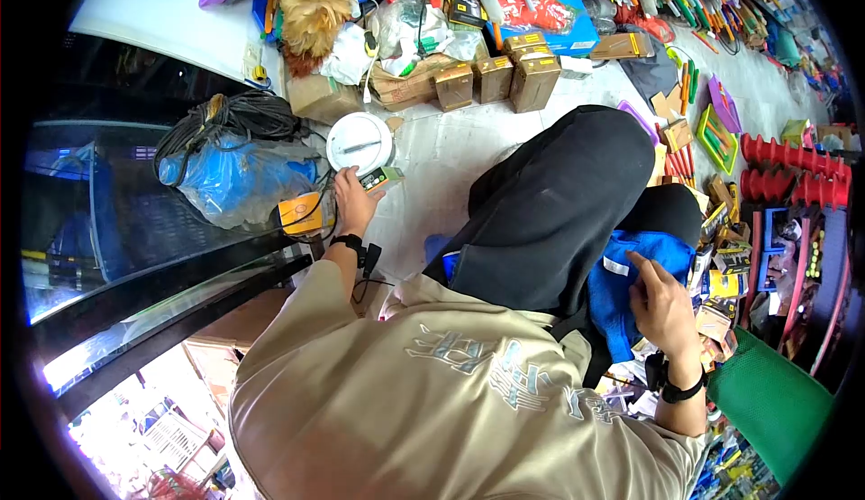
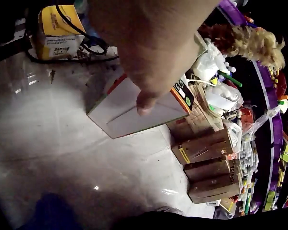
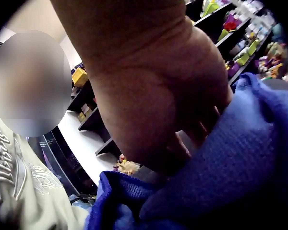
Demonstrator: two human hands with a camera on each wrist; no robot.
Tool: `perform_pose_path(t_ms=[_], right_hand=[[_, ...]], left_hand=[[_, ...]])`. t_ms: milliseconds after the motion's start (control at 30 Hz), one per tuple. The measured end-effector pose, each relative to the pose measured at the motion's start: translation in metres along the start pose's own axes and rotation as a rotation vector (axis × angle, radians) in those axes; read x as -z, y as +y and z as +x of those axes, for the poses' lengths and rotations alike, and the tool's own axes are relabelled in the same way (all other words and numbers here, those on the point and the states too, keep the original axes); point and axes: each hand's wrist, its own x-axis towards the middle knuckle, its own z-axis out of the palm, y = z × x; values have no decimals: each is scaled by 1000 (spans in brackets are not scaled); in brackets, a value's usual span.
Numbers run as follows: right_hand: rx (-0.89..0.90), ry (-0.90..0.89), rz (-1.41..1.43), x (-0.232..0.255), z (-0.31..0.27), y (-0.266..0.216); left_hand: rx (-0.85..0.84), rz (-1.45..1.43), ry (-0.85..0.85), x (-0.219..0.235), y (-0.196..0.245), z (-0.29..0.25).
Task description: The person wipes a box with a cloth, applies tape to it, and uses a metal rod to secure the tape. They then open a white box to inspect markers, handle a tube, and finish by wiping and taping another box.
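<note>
My left hand [image 1: 358, 203] grips a small cardboard box [image 1: 386, 177] with green and black print, low over the floor. In the left wrist view the thumb lies against the pale face of the box [image 2: 134, 115], and the other fingers are hidden. Right beyond the box stands a white round tub [image 1: 359, 142] with a grey bar across its top. My right hand [image 1: 662, 306] rests on a blue cloth [image 1: 608, 297] spread by the bent leg. In the right wrist view the fingers reach down to the blue cloth [image 3: 230, 158], whose folds hide the fingertips.
Left of the tub lies a blue plastic bag [image 1: 234, 176] with coiled black cable [image 1: 225, 122] over it, beside an orange box [image 1: 300, 213]. Brown cartons [image 1: 536, 81] stand ahead. Packed goods crowd the right side, near red spiral pieces [image 1: 793, 171] and a green mesh [image 1: 775, 401].
</note>
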Motion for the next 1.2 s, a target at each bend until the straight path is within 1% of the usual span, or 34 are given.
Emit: perform_pose_path(t_ms=[67, 167, 233, 367, 433, 500, 533, 567, 600, 633, 667, 733, 767, 800, 833, 867, 900, 933, 967, 1000, 1033, 1067, 1100, 1133, 1167, 1200], right_hand=[[-11, -70, 12, -2, -2, 3], [35, -41, -43, -5, -2, 4], [58, -54, -61, -7, -4, 11], [71, -63, -70, -10, -4, 16], [73, -45, -73, -10, -5, 15], [46, 17, -68, -8, -9, 20], [40, 95, 63, -2, -12, 23], [-15, 176, 135, 7, -15, 26], [-60, 256, 206, 15, -19, 30], [-145, 363, 319, 22, -26, 36], [-85, 565, 458, 12, -36, 57], [-74, 962, 908, -24, -75, 119], [-59, 1192, 653, -21, -85, 125], [-43, 1405, 378, -17, -92, 133], [-94, 1445, 375, -24, -101, 151], [-119, 1724, 499, -16, -108, 153], [-46, 1768, 599, -15, -106, 153], [30, 1807, 699, -19, -105, 154], [118, 1467, 1494, -34, -129, 164], [469, 995, 2117, -28, -123, 168], [325, 1052, 1419, -60, -124, 192], [167, 1016, 730, -94, -126, 215], [-38, 834, 402, -79, -106, 194], [12, 657, 347, -55, -73, 190], [-63, 555, 393, -32, -44, 182], [1, 534, 262, -36, -39, 191]], left_hand=[[-7, 20, 1, 2, 3, -3], [-36, 37, 35, 5, 11, 0], [-16, 48, -24, 8, 17, 0], [-16, 44, -35, 14, 27, -2], [-127, -27, 127, 15, 46, 5], [-280, -134, 221, 30, 86, 18], [-371, -201, 274, 36, 104, 29], [-454, -221, 300, 53, 133, 40], [-587, -294, 341, 73, 165, 50], [-616, -364, 305, 88, 195, 62], [-642, -429, 269, 100, 224, 75], [-827, -307, 215, 119, 280, 106], [-869, -346, 115, 124, 311, 118], [-935, -323, 32, 126, 341, 127], [-984, -296, -32, 123, 370, 137], [-1032, -267, -96, 116, 399, 149], [-1021, -280, -181, 102, 427, 161], [-1035, -292, -232, 87, 454, 171], [-1079, -257, -249, 65, 478, 187], [-1118, -221, -271, 37, 499, 203], [-1134, -194, -297, 11, 521, 218], [-1152, -169, -325, -14, 545, 228], [-1123, -9, -332, -32, 568, 235], [-1156, 21, -349, -67, 583, 252], [-1156, 65, -367, -93, 598, 259], [-1156, 109, -386, -119, 613, 265]])
